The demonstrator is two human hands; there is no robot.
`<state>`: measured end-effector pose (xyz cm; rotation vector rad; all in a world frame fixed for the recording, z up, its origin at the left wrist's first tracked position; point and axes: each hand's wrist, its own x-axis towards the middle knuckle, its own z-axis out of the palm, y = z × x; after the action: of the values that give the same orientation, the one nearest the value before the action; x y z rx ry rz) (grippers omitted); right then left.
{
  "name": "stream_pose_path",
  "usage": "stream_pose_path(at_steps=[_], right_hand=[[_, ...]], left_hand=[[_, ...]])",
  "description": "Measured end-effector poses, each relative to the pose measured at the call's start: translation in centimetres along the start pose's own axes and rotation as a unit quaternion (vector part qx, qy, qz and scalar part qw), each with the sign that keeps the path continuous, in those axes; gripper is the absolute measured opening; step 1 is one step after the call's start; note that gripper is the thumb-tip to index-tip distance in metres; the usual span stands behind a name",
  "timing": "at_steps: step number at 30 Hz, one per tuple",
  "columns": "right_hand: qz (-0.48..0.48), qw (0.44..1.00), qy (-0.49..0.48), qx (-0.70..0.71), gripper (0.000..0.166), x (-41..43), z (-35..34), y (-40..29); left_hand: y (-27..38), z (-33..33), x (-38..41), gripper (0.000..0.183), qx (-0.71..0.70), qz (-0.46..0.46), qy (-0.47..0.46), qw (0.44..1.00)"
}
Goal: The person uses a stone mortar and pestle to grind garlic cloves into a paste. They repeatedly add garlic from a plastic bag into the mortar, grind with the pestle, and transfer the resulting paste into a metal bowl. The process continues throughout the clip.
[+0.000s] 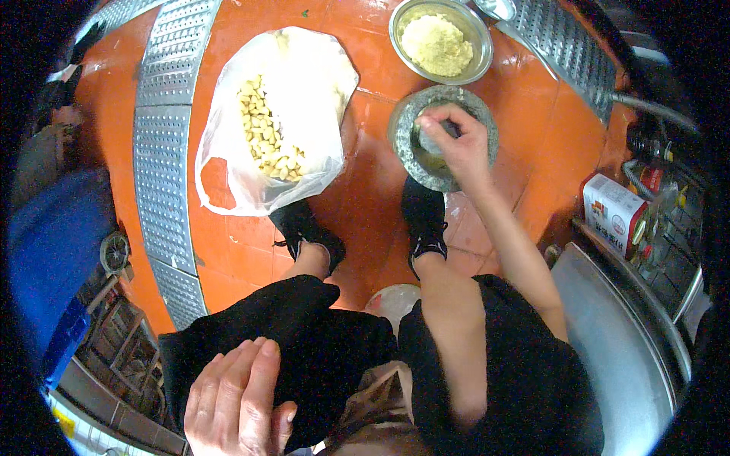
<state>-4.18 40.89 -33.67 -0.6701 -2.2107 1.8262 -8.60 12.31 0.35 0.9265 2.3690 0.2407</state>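
On the floor stands a grey stone mortar [403, 138], with my right hand [463, 142] over its mouth. The fingers of that hand are curled round the pale, rounded top of a pestle [429, 139], whose lower part is hidden in the mortar. My left hand [239, 393] rests by my left thigh, fingers together and nothing visible in it; its palm is hidden. A white plastic bag [308, 108] lies spread on the floor to the left of the mortar, holding peeled garlic cloves [265, 137]. Just beyond the mortar, a metal bowl [399, 57] holds pale yellow minced food [438, 45].
Perforated metal drain covers [164, 165] run along the orange tiled floor [365, 239] at the left; another metal grating [562, 48] is at upper right. A printed tin [613, 211] stands at the right beside bottles. My black shoes are close to the bag and mortar.
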Motion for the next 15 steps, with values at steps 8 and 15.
stream_pose_path(at_steps=[8,15], right_hand=[[-0.06,0.991,-0.008,-0.116,0.022,-2.3,0.8,-0.1],[-0.066,0.988,0.021,-0.135,0.029,-3.8,1.7,-0.1]], left_hand=[[-1.9,1.0,-1.1,0.048,0.025,0.024,-0.015,0.999],[-0.7,-0.3,-0.5,0.038,-0.006,0.002,0.02,1.0]])
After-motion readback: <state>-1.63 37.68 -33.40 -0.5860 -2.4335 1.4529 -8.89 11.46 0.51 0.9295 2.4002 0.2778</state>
